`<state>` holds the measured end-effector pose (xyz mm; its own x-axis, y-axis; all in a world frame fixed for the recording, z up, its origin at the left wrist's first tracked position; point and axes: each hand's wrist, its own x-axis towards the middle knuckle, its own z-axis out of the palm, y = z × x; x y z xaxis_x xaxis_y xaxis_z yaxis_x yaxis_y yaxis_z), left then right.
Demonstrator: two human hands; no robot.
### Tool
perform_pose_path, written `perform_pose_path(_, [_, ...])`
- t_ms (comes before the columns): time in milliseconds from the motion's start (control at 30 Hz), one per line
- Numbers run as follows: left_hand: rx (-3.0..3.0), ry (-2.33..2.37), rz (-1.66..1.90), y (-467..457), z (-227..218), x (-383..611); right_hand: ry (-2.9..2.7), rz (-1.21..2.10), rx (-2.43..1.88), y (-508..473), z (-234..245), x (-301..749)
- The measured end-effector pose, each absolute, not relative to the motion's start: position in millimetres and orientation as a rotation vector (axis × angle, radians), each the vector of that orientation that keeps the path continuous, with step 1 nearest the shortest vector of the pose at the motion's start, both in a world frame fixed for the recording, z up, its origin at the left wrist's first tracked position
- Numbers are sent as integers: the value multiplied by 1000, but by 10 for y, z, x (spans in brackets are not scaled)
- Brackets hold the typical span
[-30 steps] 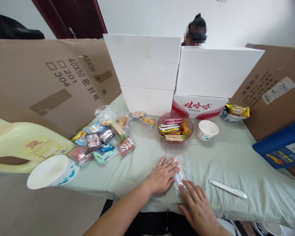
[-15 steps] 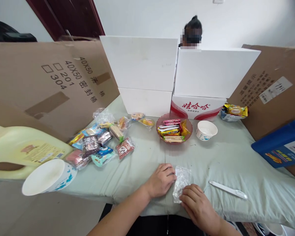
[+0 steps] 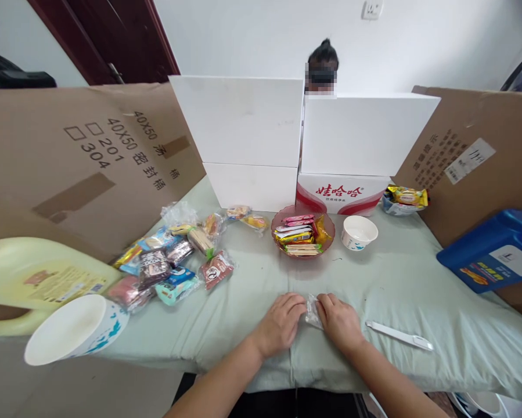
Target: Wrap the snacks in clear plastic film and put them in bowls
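Clear wrapper (image 3: pixel 312 312) pinched in grip of left hand (image 3: pixel 280 324) and right hand (image 3: pixel 339 320); pink bowl (image 3: pixel 274 238) filled with snack packets (image 3: pixel 299 235).

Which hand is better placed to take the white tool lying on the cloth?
Probably right. The right hand lies next to the tool, only cloth between them; the left hand is beyond the wrapper.

Bare cloth (image 3: pixel 374 278) between left hand (image 3: pixel 280 322) and bowl (image 3: pixel 274 223); packets (image 3: pixel 169 267) leftward, knife (image 3: pixel 399 335) rightward.

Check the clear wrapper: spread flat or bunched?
Bunched: only a small crumpled piece of the clear wrapper shows between the left hand and right hand.
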<state>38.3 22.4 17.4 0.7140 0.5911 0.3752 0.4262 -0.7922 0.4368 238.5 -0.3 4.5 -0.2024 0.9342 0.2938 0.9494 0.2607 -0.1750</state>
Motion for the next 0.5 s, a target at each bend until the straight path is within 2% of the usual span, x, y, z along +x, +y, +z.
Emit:
perform_pose_path(333, [2637, 745, 629, 219, 179, 410, -2105, -187, -1751, 44, 208, 2535])
perform_pose_path(500, [2528, 739, 794, 200, 195, 398, -2426, -174, -1359, -151, 104, 2385])
